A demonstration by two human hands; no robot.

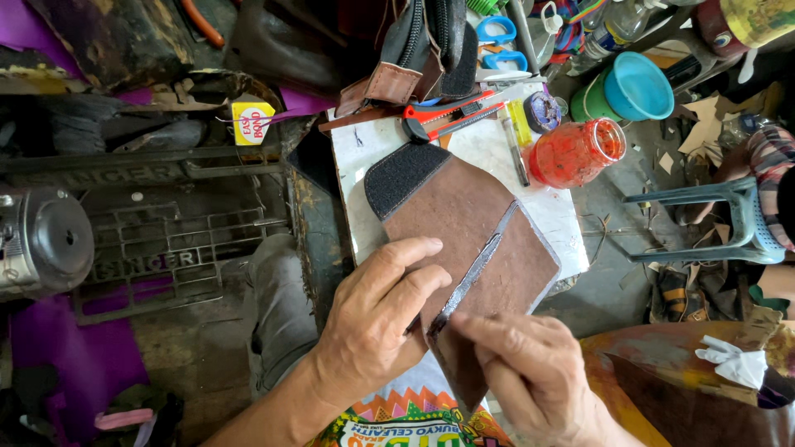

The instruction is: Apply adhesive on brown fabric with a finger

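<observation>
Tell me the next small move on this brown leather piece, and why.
Probably slide the right hand further up the dark strip, pressing it down: the left hand pins the brown leather piece flat, and the fingertips sit only at the strip's lower end.

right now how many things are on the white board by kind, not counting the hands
leather piece: 1
black fabric strip: 1
utility knife: 1
red jar: 1
pen: 1
yellow tube: 1
total: 6
Both the left hand and the right hand press on the leather piece on the white board.
</observation>
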